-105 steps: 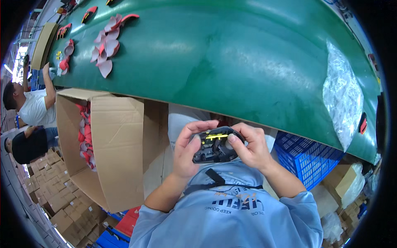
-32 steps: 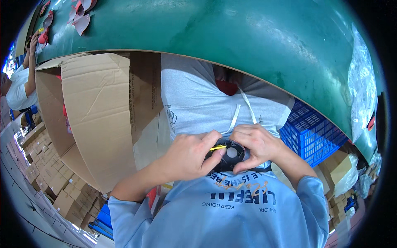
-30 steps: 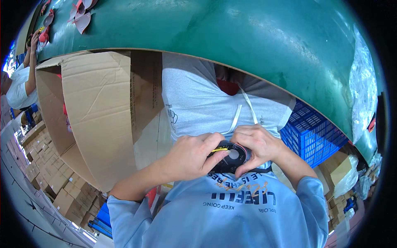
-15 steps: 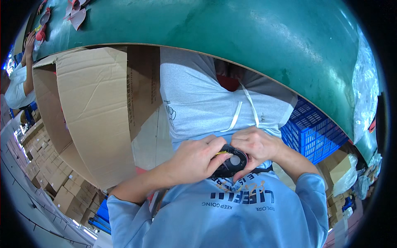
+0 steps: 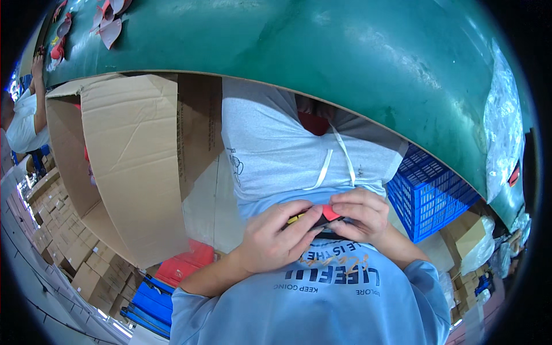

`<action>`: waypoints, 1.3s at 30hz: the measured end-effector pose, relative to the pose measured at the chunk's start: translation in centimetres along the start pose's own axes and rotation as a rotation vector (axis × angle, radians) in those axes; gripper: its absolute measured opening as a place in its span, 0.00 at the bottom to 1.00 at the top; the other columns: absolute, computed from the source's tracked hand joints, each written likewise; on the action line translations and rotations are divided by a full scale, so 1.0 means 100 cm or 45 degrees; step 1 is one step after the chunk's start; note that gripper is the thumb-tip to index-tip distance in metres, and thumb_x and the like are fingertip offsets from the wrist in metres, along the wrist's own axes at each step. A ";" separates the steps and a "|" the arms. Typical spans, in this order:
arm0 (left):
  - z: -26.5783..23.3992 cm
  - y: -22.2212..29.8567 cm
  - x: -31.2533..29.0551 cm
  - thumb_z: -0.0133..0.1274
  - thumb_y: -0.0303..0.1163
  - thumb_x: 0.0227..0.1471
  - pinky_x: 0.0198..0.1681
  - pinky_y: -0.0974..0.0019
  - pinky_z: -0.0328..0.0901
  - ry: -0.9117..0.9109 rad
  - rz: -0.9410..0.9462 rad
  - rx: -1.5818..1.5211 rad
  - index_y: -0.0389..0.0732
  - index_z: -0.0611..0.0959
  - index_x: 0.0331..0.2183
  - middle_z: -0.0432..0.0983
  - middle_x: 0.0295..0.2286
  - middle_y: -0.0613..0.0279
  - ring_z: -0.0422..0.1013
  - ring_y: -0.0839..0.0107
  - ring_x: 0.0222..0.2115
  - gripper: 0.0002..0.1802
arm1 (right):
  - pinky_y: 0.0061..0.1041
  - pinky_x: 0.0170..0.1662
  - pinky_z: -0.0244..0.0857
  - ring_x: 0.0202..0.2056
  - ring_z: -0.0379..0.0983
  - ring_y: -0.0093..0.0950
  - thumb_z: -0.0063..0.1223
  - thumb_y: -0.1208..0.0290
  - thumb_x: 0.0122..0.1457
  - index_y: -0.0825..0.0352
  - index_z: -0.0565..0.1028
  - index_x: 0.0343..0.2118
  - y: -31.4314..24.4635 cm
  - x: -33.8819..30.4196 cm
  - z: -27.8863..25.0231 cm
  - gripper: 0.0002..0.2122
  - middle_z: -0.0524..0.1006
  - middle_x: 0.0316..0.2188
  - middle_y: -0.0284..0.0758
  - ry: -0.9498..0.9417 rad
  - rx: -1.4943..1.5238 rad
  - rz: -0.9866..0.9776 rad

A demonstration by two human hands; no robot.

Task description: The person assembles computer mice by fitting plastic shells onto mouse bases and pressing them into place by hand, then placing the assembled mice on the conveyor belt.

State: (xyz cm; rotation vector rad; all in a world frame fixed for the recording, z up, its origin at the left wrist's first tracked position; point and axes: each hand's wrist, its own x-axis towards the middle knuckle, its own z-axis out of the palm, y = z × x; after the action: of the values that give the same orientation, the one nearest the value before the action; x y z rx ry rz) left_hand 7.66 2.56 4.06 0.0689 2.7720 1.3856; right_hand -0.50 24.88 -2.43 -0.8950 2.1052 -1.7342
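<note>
In front of my belly, both hands grip a small black, red and yellow object [image 5: 330, 213] whose kind I cannot make out. My left hand [image 5: 279, 234] is closed on its left end, thumb and fingers pinching it beside a yellow part. On the opposite end my right hand [image 5: 363, 214] is closed, with fingertips near the red part. The fingers cover much of the object, and its underside is hidden.
A green table [image 5: 276, 43] curves across the far side. Red and grey pieces [image 5: 109, 29] lie at its far left, near another person's arm [image 5: 39, 86]. An open cardboard box [image 5: 132, 155] stands left, a blue crate [image 5: 431, 192] right. Clear plastic [image 5: 503, 126] lies at the right edge.
The object has turned in my hands: its black face with a grey disc has tipped out of sight, and a red part now shows. Both hands have shifted their grip.
</note>
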 end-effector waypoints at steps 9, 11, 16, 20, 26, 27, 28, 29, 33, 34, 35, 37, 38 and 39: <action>0.001 -0.008 -0.006 0.69 0.22 0.38 0.34 0.64 0.75 -0.057 0.137 -0.081 0.33 0.87 0.47 0.82 0.46 0.48 0.81 0.59 0.35 0.28 | 0.30 0.39 0.81 0.38 0.85 0.34 0.70 0.75 0.54 0.66 0.86 0.46 -0.011 0.008 -0.024 0.15 0.86 0.42 0.40 -0.376 0.082 0.082; 0.003 -0.010 -0.004 0.69 0.22 0.38 0.34 0.64 0.75 -0.069 0.140 -0.076 0.33 0.87 0.47 0.82 0.46 0.48 0.81 0.59 0.35 0.28 | 0.30 0.40 0.81 0.39 0.85 0.34 0.70 0.76 0.54 0.66 0.86 0.46 -0.014 0.007 -0.027 0.15 0.86 0.43 0.40 -0.423 0.043 0.092; 0.013 -0.010 -0.003 0.68 0.27 0.49 0.38 0.63 0.75 -0.108 -0.014 -0.092 0.36 0.87 0.46 0.82 0.44 0.55 0.80 0.62 0.35 0.21 | 0.31 0.42 0.80 0.39 0.85 0.36 0.68 0.77 0.56 0.67 0.85 0.46 -0.019 0.008 -0.025 0.14 0.86 0.42 0.41 -0.439 0.068 0.250; 0.004 -0.018 0.007 0.63 0.24 0.55 0.46 0.61 0.76 -0.258 -0.331 -0.427 0.33 0.86 0.46 0.84 0.43 0.48 0.83 0.56 0.42 0.15 | 0.31 0.41 0.79 0.38 0.85 0.36 0.64 0.78 0.60 0.68 0.85 0.46 -0.022 0.017 -0.018 0.11 0.86 0.38 0.41 -0.441 0.090 0.397; -0.007 -0.024 0.016 0.62 0.25 0.57 0.45 0.62 0.75 -0.382 -0.300 -0.419 0.33 0.85 0.46 0.84 0.42 0.49 0.82 0.55 0.42 0.14 | 0.31 0.42 0.78 0.37 0.84 0.36 0.64 0.77 0.59 0.69 0.84 0.45 -0.016 0.017 -0.013 0.11 0.85 0.37 0.40 -0.410 0.132 0.434; -0.006 -0.023 0.014 0.62 0.25 0.57 0.45 0.62 0.75 -0.366 -0.266 -0.381 0.34 0.85 0.46 0.84 0.41 0.50 0.82 0.55 0.41 0.14 | 0.31 0.42 0.78 0.37 0.84 0.36 0.64 0.77 0.59 0.69 0.84 0.45 -0.015 0.015 -0.013 0.11 0.85 0.37 0.40 -0.411 0.134 0.435; -0.005 -0.023 0.012 0.62 0.25 0.57 0.45 0.62 0.75 -0.365 -0.268 -0.381 0.34 0.85 0.46 0.84 0.41 0.50 0.82 0.55 0.41 0.14 | 0.31 0.43 0.77 0.39 0.84 0.37 0.66 0.75 0.59 0.70 0.83 0.47 -0.012 0.012 -0.013 0.13 0.85 0.39 0.41 -0.412 0.173 0.369; -0.004 -0.024 0.011 0.63 0.26 0.57 0.44 0.63 0.75 -0.351 -0.258 -0.407 0.34 0.84 0.46 0.84 0.40 0.51 0.82 0.57 0.40 0.14 | 0.32 0.45 0.77 0.40 0.83 0.38 0.67 0.74 0.58 0.70 0.82 0.49 -0.011 0.010 -0.013 0.15 0.84 0.40 0.42 -0.413 0.211 0.304; 0.004 -0.028 0.001 0.63 0.26 0.59 0.42 0.66 0.74 -0.304 -0.452 -0.577 0.34 0.80 0.46 0.84 0.38 0.54 0.83 0.66 0.37 0.15 | 0.34 0.47 0.77 0.43 0.82 0.40 0.72 0.70 0.56 0.71 0.80 0.51 -0.008 0.018 -0.014 0.21 0.83 0.44 0.43 -0.501 0.248 0.286; 0.005 -0.027 -0.001 0.63 0.26 0.59 0.42 0.66 0.74 -0.300 -0.453 -0.576 0.34 0.80 0.46 0.84 0.38 0.54 0.83 0.66 0.37 0.15 | 0.34 0.47 0.77 0.44 0.82 0.41 0.74 0.68 0.54 0.70 0.80 0.52 -0.006 0.017 -0.014 0.24 0.82 0.45 0.43 -0.524 0.264 0.313; 0.006 -0.027 -0.002 0.63 0.28 0.59 0.41 0.64 0.74 -0.290 -0.508 -0.600 0.35 0.79 0.46 0.84 0.37 0.52 0.83 0.63 0.37 0.16 | 0.34 0.48 0.76 0.45 0.81 0.41 0.76 0.66 0.52 0.69 0.79 0.53 -0.004 0.017 -0.014 0.27 0.81 0.47 0.43 -0.547 0.279 0.340; 0.011 -0.028 -0.006 0.64 0.30 0.59 0.41 0.62 0.74 -0.279 -0.565 -0.621 0.35 0.77 0.46 0.83 0.36 0.50 0.83 0.60 0.36 0.17 | 0.34 0.47 0.76 0.45 0.81 0.40 0.77 0.66 0.51 0.69 0.80 0.54 -0.003 0.020 -0.012 0.27 0.81 0.47 0.43 -0.570 0.270 0.337; 0.015 -0.030 -0.008 0.64 0.30 0.60 0.40 0.63 0.74 -0.246 -0.607 -0.682 0.36 0.76 0.47 0.84 0.36 0.49 0.83 0.62 0.37 0.17 | 0.34 0.47 0.76 0.45 0.81 0.40 0.77 0.65 0.50 0.68 0.80 0.54 -0.002 0.021 -0.011 0.28 0.81 0.47 0.43 -0.590 0.258 0.336; 0.018 -0.031 -0.010 0.64 0.30 0.60 0.40 0.64 0.74 -0.214 -0.647 -0.743 0.36 0.74 0.47 0.84 0.36 0.49 0.83 0.64 0.37 0.18 | 0.34 0.47 0.76 0.45 0.81 0.40 0.77 0.65 0.50 0.68 0.80 0.54 0.000 0.022 -0.011 0.28 0.81 0.47 0.43 -0.590 0.259 0.335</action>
State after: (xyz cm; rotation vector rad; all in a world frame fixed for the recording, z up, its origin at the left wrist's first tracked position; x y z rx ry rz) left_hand 8.72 2.08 0.47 -0.4732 1.9512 1.8344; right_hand -2.82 24.41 -1.83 -0.8214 1.6323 -1.4112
